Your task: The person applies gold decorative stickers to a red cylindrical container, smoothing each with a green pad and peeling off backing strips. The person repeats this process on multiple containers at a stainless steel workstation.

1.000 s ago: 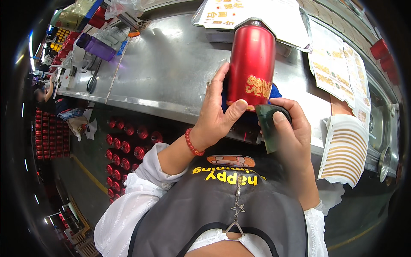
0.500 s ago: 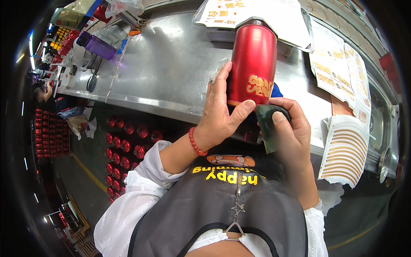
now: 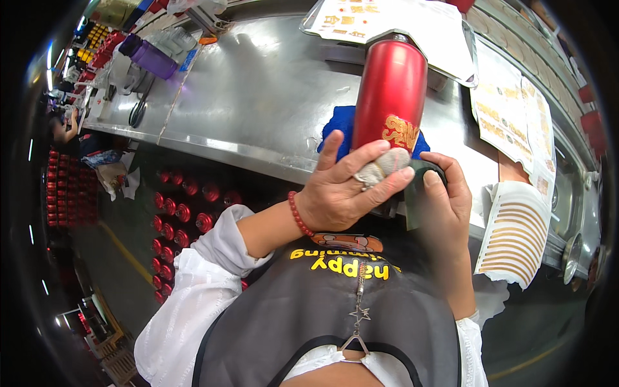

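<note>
A red metallic bottle [image 3: 391, 90] with a gold emblem [image 3: 400, 131] near its lower end lies over a crumpled blue cloth [image 3: 339, 126] on the metal table. My left hand [image 3: 345, 187] is at the bottle's near end, fingers stretched and spread; a whitish wrapping [image 3: 382, 170] covers one finger. The fingers rest against or just over the red surface; exact contact is hard to see. Just right of there, my right hand [image 3: 451, 200] pinches a dark green, see-through flat piece like a scraper [image 3: 414, 193]. Part of that hand is blurred.
Behind the bottle is a tray with a white sheet [image 3: 387, 22] of gold decals. More decal sheets [image 3: 516, 119] and a gold-striped sheet [image 3: 514, 232] hang at right. A purple bottle [image 3: 151, 58] stands at left. Below the table are several red bottles [image 3: 184, 209]; a person [image 3: 64, 132] is far left.
My left hand has left the bottle's left side and come over its near end, with the wrapped finger now showing. More of the blue cloth is visible. My right hand still holds the green piece.
</note>
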{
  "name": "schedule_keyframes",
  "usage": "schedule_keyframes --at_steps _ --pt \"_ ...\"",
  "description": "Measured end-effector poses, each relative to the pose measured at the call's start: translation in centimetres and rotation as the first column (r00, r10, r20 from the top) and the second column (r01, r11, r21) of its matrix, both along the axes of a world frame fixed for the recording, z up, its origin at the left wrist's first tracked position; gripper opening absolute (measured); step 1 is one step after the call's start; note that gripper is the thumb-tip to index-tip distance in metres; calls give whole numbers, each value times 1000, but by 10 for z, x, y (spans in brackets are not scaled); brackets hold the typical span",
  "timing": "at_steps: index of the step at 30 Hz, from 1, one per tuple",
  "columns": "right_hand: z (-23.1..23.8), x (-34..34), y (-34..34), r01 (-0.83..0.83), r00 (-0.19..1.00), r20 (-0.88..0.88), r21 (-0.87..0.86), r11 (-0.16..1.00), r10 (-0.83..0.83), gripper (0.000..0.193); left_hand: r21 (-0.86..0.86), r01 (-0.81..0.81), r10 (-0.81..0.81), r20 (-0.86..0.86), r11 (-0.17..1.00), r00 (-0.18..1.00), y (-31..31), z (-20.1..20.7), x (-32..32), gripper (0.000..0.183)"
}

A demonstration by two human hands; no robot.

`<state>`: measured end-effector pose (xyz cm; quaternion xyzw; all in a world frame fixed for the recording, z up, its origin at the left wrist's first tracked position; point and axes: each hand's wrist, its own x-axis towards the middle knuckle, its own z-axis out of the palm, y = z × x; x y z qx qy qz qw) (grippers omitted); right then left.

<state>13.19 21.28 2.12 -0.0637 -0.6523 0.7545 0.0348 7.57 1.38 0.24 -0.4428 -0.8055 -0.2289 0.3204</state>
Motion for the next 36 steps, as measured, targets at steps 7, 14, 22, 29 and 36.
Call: schedule_keyframes --at_steps 7,14,22,29,36 --pt "-4 0 3 20 999 37 125 992 -24 24 319 -13 -132 429 948 894 -28 -25 5 39" --pt "-4 1 -3 44 999 -7 89 995 -43 24 87 75 -86 137 993 987 -32 -7 -13 37" --pt "-8 5 5 144 987 -69 -13 989 -145 28 -135 311 -329 -144 941 933 -16 15 -48 27" --pt "2 12 15 220 972 -101 67 973 -212 28 -141 374 -391 -122 916 912 3 20 -54 30" --pt "2 8 65 361 927 -251 406 839 -277 30 115 91 -114 208 989 971 -42 -24 -27 44"
